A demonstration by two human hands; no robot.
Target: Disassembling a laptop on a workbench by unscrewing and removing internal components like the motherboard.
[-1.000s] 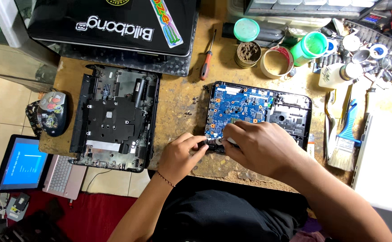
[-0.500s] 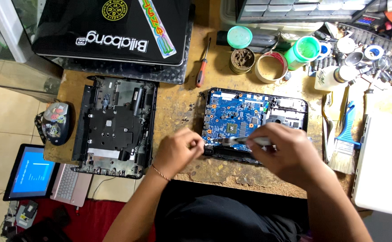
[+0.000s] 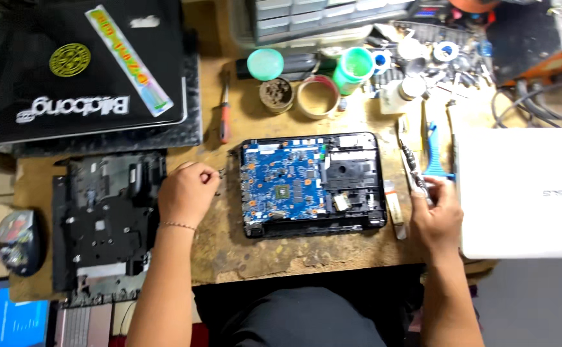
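The desk [image 3: 281,254] was a worn wooden bench, its top scuffed and stained, its far edge crowded with clutter below a grey drawer cabinet [image 3: 306,19]. Pale floor showed past its left edge.

Three laptops or laptop parts of full size lay on it: a closed black laptop [image 3: 75,71] with stickers at the far left corner, a closed white laptop [image 3: 525,193] at the right edge, and a black bottom case [image 3: 104,222] at the left, overhanging the near edge. One smaller opened laptop base [image 3: 313,183] sat in the middle, its blue circuit board [image 3: 284,183] exposed.

Two hands worked. The left hand [image 3: 187,193] rested curled between the black case and the opened base, fingertips pinched together; whether they held anything I could not tell. The right hand [image 3: 435,215] lay by the white laptop, fingers closed round a slim metal tool [image 3: 412,167], seemingly pliers.

Along the far edge stood one roll of tape [image 3: 317,96], one round tin [image 3: 276,94], one green cup [image 3: 356,66] and one green lid [image 3: 265,63]. One red-handled screwdriver [image 3: 224,119] lay near them, and one blue brush [image 3: 433,151] beside the pliers.
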